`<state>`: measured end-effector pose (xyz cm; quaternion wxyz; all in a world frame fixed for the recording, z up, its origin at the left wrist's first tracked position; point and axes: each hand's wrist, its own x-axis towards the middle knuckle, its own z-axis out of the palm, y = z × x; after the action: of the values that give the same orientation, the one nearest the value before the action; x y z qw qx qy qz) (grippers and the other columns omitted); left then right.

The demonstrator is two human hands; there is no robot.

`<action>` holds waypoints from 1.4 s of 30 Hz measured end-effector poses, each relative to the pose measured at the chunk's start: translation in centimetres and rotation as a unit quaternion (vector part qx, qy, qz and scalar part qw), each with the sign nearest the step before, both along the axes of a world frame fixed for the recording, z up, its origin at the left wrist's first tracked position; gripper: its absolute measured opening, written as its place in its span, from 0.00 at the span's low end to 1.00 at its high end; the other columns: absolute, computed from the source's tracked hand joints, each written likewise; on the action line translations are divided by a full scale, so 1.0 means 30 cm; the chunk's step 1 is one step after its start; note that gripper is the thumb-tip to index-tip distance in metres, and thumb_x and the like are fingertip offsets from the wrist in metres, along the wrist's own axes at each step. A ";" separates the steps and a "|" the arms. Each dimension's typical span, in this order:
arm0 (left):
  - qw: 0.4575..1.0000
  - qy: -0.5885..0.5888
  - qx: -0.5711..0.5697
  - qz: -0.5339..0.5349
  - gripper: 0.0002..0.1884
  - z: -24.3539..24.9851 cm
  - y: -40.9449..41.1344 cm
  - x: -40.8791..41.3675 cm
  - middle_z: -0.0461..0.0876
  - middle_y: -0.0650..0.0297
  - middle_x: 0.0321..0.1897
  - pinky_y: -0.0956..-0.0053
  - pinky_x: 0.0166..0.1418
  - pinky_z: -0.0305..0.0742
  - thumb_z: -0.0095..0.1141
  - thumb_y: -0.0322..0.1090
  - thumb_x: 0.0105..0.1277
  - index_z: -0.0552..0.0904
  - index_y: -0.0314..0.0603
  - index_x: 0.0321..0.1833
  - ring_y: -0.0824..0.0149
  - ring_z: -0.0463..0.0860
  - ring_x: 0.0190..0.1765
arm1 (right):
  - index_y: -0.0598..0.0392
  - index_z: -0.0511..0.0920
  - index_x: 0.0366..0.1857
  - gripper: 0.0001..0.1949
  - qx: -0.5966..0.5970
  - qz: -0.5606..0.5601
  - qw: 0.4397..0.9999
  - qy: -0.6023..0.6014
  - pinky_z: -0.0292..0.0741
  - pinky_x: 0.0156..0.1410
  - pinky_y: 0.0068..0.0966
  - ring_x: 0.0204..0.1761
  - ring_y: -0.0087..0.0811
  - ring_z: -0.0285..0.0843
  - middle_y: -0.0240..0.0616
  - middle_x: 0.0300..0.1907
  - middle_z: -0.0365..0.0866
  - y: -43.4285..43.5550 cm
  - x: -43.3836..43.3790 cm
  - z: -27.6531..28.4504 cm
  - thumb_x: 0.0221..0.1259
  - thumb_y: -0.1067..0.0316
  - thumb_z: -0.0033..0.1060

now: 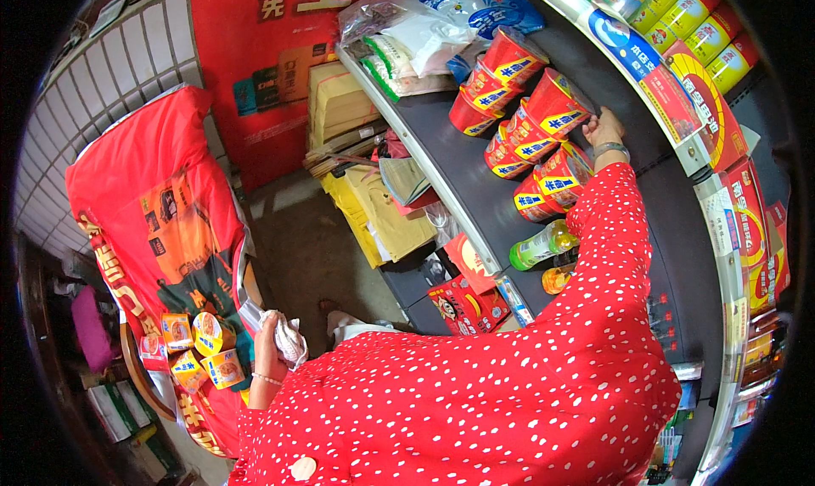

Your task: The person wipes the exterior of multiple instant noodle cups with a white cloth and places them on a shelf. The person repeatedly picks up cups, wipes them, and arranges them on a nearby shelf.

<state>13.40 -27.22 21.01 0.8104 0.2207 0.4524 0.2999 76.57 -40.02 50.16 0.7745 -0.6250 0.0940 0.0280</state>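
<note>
My left hand (pixel 269 352) holds a crumpled white cloth (pixel 290 341) beside a red fabric cover with printed pictures (pixel 159 148). Several orange-and-white instant noodle cups (pixel 213 334) sit on that cover, close to the hand. On the dark shelf (pixel 439 126), my right hand (pixel 603 131) reaches to the top rim of a red instant noodle cup (pixel 555 104), the uppermost of a stack. Its fingers are at the cup's edge; whether they grip it is unclear. Another stack of red noodle cups (pixel 493 82) stands to the left, and more cups (pixel 554 183) stand nearer me.
A green-labelled bottle (pixel 541 245) and an orange bottle (pixel 557 280) stand near my right forearm. Plastic-wrapped bags (pixel 433 40) lie at the shelf's far end. Yellow paper stacks (pixel 388 215) sit on a lower level. Yellow-and-red cans (pixel 691 27) line the upper shelf.
</note>
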 end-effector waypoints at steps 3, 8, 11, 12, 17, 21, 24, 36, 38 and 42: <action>1.000 -0.006 0.005 -0.005 0.11 0.000 0.004 0.006 0.79 0.60 0.21 0.75 0.22 0.74 0.51 0.44 0.63 0.74 0.44 0.34 0.67 0.78 0.20 | 0.52 0.69 0.28 0.14 -0.038 0.046 0.998 0.012 0.69 0.25 0.25 0.16 0.19 0.65 0.28 0.18 0.71 0.001 0.025 -0.021 0.58 0.53 0.55; 1.000 -0.016 0.015 -0.017 0.11 -0.004 0.003 -0.010 0.79 0.59 0.23 0.74 0.23 0.74 0.51 0.44 0.63 0.74 0.44 0.35 0.66 0.78 0.21 | 0.52 0.70 0.31 0.11 -0.029 0.078 0.996 -0.012 0.69 0.25 0.22 0.18 0.20 0.66 0.29 0.22 0.73 0.012 0.013 -0.049 0.58 0.57 0.56; 1.000 -0.019 0.004 -0.017 0.11 -0.006 -0.001 -0.014 0.79 0.59 0.24 0.74 0.24 0.75 0.50 0.44 0.63 0.74 0.43 0.35 0.66 0.79 0.22 | 0.52 0.70 0.34 0.08 -0.049 0.085 0.995 -0.017 0.69 0.26 0.22 0.19 0.20 0.67 0.31 0.24 0.75 0.004 0.032 -0.048 0.59 0.60 0.53; 1.000 -0.020 0.001 -0.017 0.11 -0.013 -0.006 -0.025 0.79 0.59 0.24 0.74 0.24 0.75 0.50 0.44 0.63 0.74 0.43 0.35 0.66 0.79 0.22 | 0.51 0.70 0.35 0.07 -0.059 0.092 0.994 -0.015 0.69 0.26 0.22 0.19 0.20 0.67 0.31 0.24 0.76 0.006 0.038 -0.045 0.60 0.61 0.52; 1.000 -0.009 -0.008 -0.022 0.12 -0.017 -0.007 -0.033 0.79 0.58 0.24 0.74 0.24 0.75 0.50 0.44 0.64 0.73 0.43 0.36 0.66 0.79 0.22 | 0.53 0.70 0.36 0.05 -0.061 0.101 0.993 -0.020 0.70 0.27 0.22 0.19 0.21 0.68 0.34 0.29 0.78 -0.013 0.085 -0.060 0.62 0.65 0.47; 0.999 0.013 -0.009 -0.028 0.12 -0.004 -0.016 -0.046 0.79 0.58 0.24 0.74 0.24 0.75 0.50 0.45 0.63 0.74 0.43 0.36 0.66 0.79 0.22 | 0.54 0.70 0.36 0.05 -0.061 0.116 0.991 -0.018 0.70 0.27 0.23 0.20 0.22 0.68 0.35 0.30 0.79 0.000 0.074 -0.074 0.64 0.66 0.44; 0.999 0.013 -0.013 -0.030 0.12 0.040 -0.009 -0.019 0.79 0.58 0.23 0.73 0.23 0.75 0.50 0.45 0.62 0.75 0.44 0.35 0.65 0.78 0.21 | 0.57 0.70 0.36 0.08 -0.031 0.177 0.984 0.007 0.68 0.23 0.22 0.19 0.23 0.66 0.37 0.25 0.74 -0.071 0.228 -0.113 0.62 0.64 0.45; 0.990 -0.020 0.116 0.078 0.14 -0.033 -0.034 -0.112 0.78 0.64 0.27 0.75 0.27 0.73 0.57 0.42 0.57 0.77 0.42 0.41 0.70 0.77 0.27 | 0.55 0.74 0.47 0.12 0.042 0.386 0.882 -0.269 0.57 0.20 0.11 0.15 0.15 0.55 0.24 0.17 0.59 0.370 -0.401 -0.106 0.64 0.65 0.46; 0.987 -0.012 0.141 0.074 0.14 -0.001 -0.033 -0.128 0.78 0.66 0.30 0.76 0.32 0.73 0.59 0.40 0.56 0.76 0.42 0.42 0.72 0.77 0.30 | 0.52 0.74 0.47 0.12 -0.012 0.448 0.862 -0.238 0.50 0.14 0.10 0.12 0.12 0.50 0.21 0.15 0.57 0.528 -0.639 -0.210 0.65 0.62 0.46; 0.971 -0.012 0.197 0.133 0.18 0.043 -0.007 -0.149 0.78 0.66 0.35 0.76 0.42 0.73 0.62 0.33 0.52 0.75 0.40 0.45 0.73 0.76 0.37 | 0.53 0.74 0.44 0.09 -0.124 0.739 0.624 -0.220 0.61 0.14 0.13 0.14 0.14 0.61 0.25 0.21 0.69 0.697 -1.138 -0.492 0.59 0.70 0.52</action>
<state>8.92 -27.42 22.31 0.7092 0.3104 0.4004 0.4903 42.44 -19.10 35.40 0.4062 -0.5617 -0.5701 0.4409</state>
